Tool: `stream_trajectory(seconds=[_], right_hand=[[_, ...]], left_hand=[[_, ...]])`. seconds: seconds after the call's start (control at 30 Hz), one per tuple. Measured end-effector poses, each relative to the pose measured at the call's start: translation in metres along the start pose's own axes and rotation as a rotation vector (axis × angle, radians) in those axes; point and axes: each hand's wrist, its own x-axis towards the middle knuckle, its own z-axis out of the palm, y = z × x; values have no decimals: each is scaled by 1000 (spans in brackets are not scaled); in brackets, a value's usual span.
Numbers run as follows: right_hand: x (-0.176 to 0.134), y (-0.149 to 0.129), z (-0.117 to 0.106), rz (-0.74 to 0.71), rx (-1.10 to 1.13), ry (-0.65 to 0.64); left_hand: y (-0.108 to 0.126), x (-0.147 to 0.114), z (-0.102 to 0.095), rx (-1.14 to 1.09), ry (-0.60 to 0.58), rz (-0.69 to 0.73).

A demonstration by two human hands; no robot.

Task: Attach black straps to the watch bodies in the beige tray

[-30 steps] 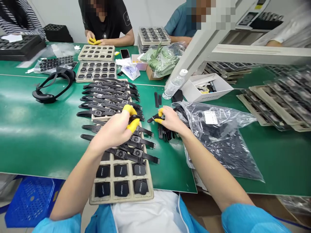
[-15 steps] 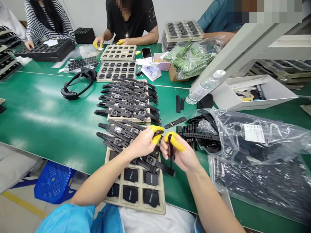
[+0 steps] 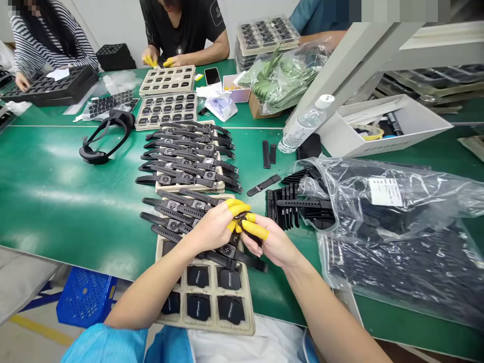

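My left hand (image 3: 214,227) and my right hand (image 3: 270,242) meet above a beige pulp tray (image 3: 206,322), both with yellow finger cots. Between the fingertips they pinch a small black watch body (image 3: 242,222) together with a black strap; the join is hidden by my fingers. Under my hands several strapped watches (image 3: 177,209) lie across the tray. Bare black watch bodies (image 3: 198,305) fill the tray's near pockets. Loose black straps (image 3: 287,206) lie in a pile to the right of my hands.
A second tray of strapped watches (image 3: 189,151) lies farther back. A clear plastic bag of straps (image 3: 397,237) spreads at right, behind it a white box (image 3: 412,126) and water bottle (image 3: 302,126). A black headset (image 3: 102,138) lies left. Three other people work at the table's far side.
My right hand picked a strap from the pile and brought it to my left hand. Both hands have now closed together on the watch body and strap. The camera view shifted.
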Motion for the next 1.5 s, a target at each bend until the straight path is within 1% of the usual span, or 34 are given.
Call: stream_trajectory(seconds=[0.2, 0.4, 0.5, 0.57, 0.63, 0.73, 0.83, 0.93, 1.0, 1.13, 1.2, 1.33, 1.43, 1.5], right_hand=[[3, -3, 0, -37, 26, 9], [5, -3, 2, -61, 89, 24], [4, -6, 3, -52, 157, 26], [4, -8, 4, -59, 181, 55], [4, -9, 6, -76, 183, 88], [4, -11, 7, -81, 172, 100], [4, -12, 6, -61, 177, 87], [4, -12, 5, -43, 214, 86], [4, -13, 4, -32, 229, 88], [5, -12, 5, -26, 185, 84], [5, -10, 6, -37, 155, 84], [6, -8, 8, -62, 98, 107], [6, -9, 7, -82, 92, 134], [6, -9, 6, -109, 91, 139]], left_hand=[[0, 3, -4, -30, -34, -29], [-2, 3, -1, -25, 2, -27], [-3, 3, 3, 25, 7, -17], [-3, 3, 3, 79, -7, -18], [-1, 4, 1, 97, -32, -26], [3, 5, -5, 45, -67, -18], [6, 5, -9, 16, -55, -22], [7, 6, -7, 60, -43, -56], [6, 7, -5, 112, -42, -52], [6, 7, -6, 191, -61, -37], [6, 7, -8, 167, -75, -57], [6, 5, -12, 14, -75, -102], [3, 4, -13, -61, -59, -122], [1, 4, -13, -89, -17, -145]])
